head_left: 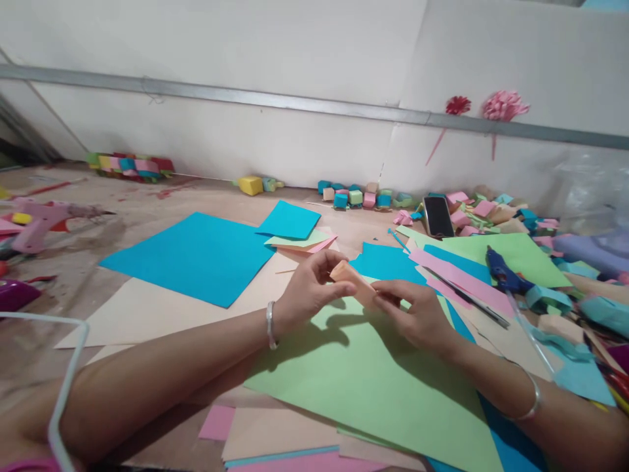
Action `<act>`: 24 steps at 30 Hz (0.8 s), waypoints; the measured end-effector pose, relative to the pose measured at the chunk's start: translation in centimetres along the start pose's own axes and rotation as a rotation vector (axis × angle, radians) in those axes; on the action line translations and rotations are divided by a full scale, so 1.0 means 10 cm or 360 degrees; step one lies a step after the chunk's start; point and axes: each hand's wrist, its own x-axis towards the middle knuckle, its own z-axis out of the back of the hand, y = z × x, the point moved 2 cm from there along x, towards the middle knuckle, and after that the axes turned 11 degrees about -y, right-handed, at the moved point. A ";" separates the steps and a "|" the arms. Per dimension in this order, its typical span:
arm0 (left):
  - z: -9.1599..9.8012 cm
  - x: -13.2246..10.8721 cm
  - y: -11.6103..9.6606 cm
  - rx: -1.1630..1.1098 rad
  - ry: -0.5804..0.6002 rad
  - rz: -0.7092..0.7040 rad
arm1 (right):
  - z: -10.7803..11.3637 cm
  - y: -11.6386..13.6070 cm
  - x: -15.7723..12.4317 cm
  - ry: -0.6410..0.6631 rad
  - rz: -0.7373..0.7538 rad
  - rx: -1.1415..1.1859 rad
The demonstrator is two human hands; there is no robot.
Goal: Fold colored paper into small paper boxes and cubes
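Note:
A small folded piece of peach paper (354, 283) is held up between my two hands over a large light green sheet (373, 387). My left hand (314, 288) pinches its upper left end between thumb and fingers. At the lower right end, the fingertips of my right hand (417, 311) close on the same paper. Just behind lie a blue sheet (196, 259) and a smaller blue square (289, 219) on top of green and pink papers. Pink strips (462, 275) and a pen (466, 298) lie to the right of my right hand.
Folded paper blocks (354, 195) line the wall, with a larger heap at the right around a phone (438, 216). A pink glue gun (44, 223) lies at the far left, a blue glue gun (506, 269) at the right. Two paper flowers (504, 106) hang on the rail.

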 end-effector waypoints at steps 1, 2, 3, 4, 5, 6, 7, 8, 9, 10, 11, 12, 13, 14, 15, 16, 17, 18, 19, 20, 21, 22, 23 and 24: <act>-0.03 -0.03 0.01 -0.0101 0.0096 0.0117 | -0.01 0.02 -0.01 0.0022 -0.0103 0.0105; -0.05 -0.05 0.01 -0.0135 0.0186 0.0193 | -0.02 0.04 -0.02 0.0050 -0.0177 0.0186; -0.08 -0.08 0.01 -0.0108 0.0274 0.0209 | -0.03 0.05 -0.03 0.0077 -0.0219 0.0234; -0.09 -0.10 0.01 -0.0037 0.0349 0.0171 | -0.04 0.06 -0.04 0.0101 -0.0235 0.0248; -0.10 -0.12 0.00 0.0058 0.0397 0.0085 | -0.06 0.06 -0.04 0.0119 -0.0230 0.0237; -0.11 -0.14 -0.02 0.0166 0.0412 -0.0034 | -0.07 0.06 -0.05 0.0135 -0.0211 0.0212; -0.11 -0.16 -0.03 0.0274 0.0399 -0.0167 | -0.08 0.06 -0.05 0.0152 -0.0173 0.0181; -0.10 -0.17 -0.04 0.0378 0.0372 -0.0292 | -0.09 0.06 -0.05 0.0166 -0.0115 0.0150; -0.10 -0.18 -0.05 0.0475 0.0340 -0.0398 | -0.09 0.07 -0.05 0.0156 -0.0044 0.0119; -0.09 -0.20 -0.05 0.0564 0.0299 -0.0492 | -0.08 0.07 -0.05 0.0111 0.0031 0.0088; -0.08 -0.20 -0.05 0.0645 0.0262 -0.0578 | -0.05 0.08 -0.05 0.0029 0.0105 0.0058; -0.07 -0.21 -0.04 0.0720 0.0239 -0.0656 | -0.02 0.10 -0.05 -0.0081 0.0179 0.0030; -0.06 -0.22 -0.04 0.0787 0.0226 -0.0729 | 0.01 0.13 -0.05 -0.0198 0.0252 0.0007; -0.05 -0.22 -0.03 0.0844 0.0229 -0.0795 | 0.05 0.16 -0.06 -0.0300 0.0329 -0.0006; -0.05 -0.22 -0.03 0.0892 0.0246 -0.0845 | 0.08 0.20 -0.07 -0.0367 0.0410 -0.0008; -0.05 -0.22 -0.02 0.0934 0.0270 -0.0876 | 0.10 0.24 -0.08 -0.0397 0.0487 -0.0003; -0.05 -0.22 -0.01 0.0968 0.0295 -0.0888 | 0.12 0.27 -0.10 -0.0401 0.0548 0.0003; -0.05 -0.22 0.00 0.0996 0.0305 -0.0891 | 0.12 0.31 -0.11 -0.0393 0.0587 0.0007; -0.05 -0.22 0.00 0.1022 0.0307 -0.0889 | 0.12 0.33 -0.12 -0.0381 0.0611 0.0010; -0.04 -0.22 0.01 0.1041 0.0312 -0.0884 | 0.11 0.36 -0.14 -0.0368 0.0623 0.0011; -0.04 -0.23 0.02 0.1049 0.0323 -0.0878 | 0.10 0.37 -0.14 -0.0358 0.0630 0.0014; -0.04 -0.23 0.03 0.1047 0.0345 -0.0872 | 0.09 0.39 -0.15 -0.0353 0.0636 0.0021; -0.05 -0.23 0.04 0.1038 0.0377 -0.0869 | 0.08 0.40 -0.15 -0.0349 0.0644 0.0031; -0.05 -0.23 0.05 0.1026 0.0409 -0.0866 | 0.08 0.41 -0.16 -0.0348 0.0660 0.0045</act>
